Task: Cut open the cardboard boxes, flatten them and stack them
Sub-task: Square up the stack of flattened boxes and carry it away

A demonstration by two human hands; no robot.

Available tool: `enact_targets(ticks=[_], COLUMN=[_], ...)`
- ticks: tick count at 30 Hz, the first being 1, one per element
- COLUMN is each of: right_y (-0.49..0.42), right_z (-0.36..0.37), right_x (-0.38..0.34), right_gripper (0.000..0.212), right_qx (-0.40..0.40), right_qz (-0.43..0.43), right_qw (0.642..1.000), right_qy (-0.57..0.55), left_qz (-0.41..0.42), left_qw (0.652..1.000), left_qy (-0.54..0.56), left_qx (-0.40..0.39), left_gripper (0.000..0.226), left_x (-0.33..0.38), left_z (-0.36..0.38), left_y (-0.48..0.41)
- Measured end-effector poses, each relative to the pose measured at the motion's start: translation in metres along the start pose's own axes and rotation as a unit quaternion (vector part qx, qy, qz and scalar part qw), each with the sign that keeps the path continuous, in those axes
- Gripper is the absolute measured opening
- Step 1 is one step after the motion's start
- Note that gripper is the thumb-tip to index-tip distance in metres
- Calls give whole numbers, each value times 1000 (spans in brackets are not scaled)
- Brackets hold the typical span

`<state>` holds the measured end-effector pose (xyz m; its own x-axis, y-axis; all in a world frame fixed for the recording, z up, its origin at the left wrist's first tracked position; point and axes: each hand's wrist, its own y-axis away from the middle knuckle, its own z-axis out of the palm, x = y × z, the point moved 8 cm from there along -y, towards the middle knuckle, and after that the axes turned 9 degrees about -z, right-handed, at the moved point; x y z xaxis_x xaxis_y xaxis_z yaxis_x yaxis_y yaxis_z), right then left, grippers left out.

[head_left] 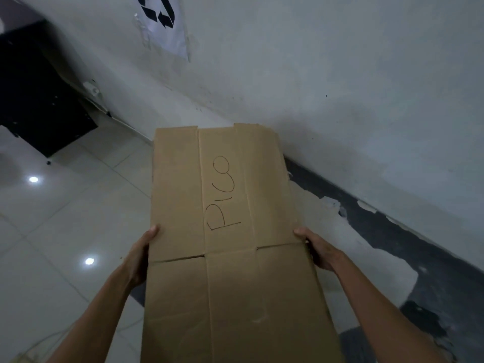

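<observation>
A flattened brown cardboard box (230,231) with "PICO" handwritten on it fills the middle of the head view, held off the floor and tilted away from me. My left hand (140,255) grips its left edge, thumb on top. On the opposite edge, my right hand (318,251) holds on the same way. The fingers of both hands are hidden under the cardboard. The box's far end points toward the wall.
A white wall (340,74) with a taped recycling-symbol sheet (163,19) rises ahead. Below it runs a dark floor strip (392,231) with peeling white patches. A black cabinet (34,95) stands at the far left on glossy white tiles (65,218).
</observation>
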<state>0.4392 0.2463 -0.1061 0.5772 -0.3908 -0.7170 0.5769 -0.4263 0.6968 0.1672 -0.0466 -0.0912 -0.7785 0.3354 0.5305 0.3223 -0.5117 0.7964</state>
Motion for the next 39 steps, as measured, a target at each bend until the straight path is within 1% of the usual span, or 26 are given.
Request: enact_targets(ticks=[1,4,5,8,13,17,20,23,24,27,28,34,39], right_y=[-2,2,2,1,1,9,17,23,25,32,35,55,65], right_z=[0,9,10,18,25,32,45,49,50,54,56,81,97], right_x=[-1,-7,-8,-17,-11,4,11,8,5,4,5,0,-18], right_gripper=[99,80,82,98,103,108,111,112,112,115,115,111,113], right_qx=[-2,-22,-28,-51,-41,-26,-12,5,8,24,28,29,39], right_qz=[-10,-23,-24,-43,-57,-57,-57,-58,-57,-59,-59,-85,-82], right_qw=[1000,998,998,998,994,994,993,991,992,991,990,986,985], right_qy=[-1,-53,-51,-20,-83,-92,-103,-117,-116,-121,-124,-141,-145], left_qz=[1,21,27,32,19,11,-15,-28,-31,-30,-31,-45,-1], left_qw=[1000,999,999,999,999,996,996,995,995,997,997,997,998], left_qy=[-5,-8,-7,-4,-33,-86,-90,-95,-92,-70,-63,-65,-63], left_qx=[5,36,42,40,29,23,22,-4,-8,-16,-11,7,-8], left_gripper=[56,67,72,77,75,85,89,97,96,72,67,63,56], left_x=[-2,-5,-5,-4,3,9,11,11,11,13,12,15,50], left_z=[2,5,5,3,4,-3,-14,-16,-15,-12,-15,-35,-37], left_y=[-2,-11,-13,-19,-18,-17,-18,-16,-15,-11,-9,0,16])
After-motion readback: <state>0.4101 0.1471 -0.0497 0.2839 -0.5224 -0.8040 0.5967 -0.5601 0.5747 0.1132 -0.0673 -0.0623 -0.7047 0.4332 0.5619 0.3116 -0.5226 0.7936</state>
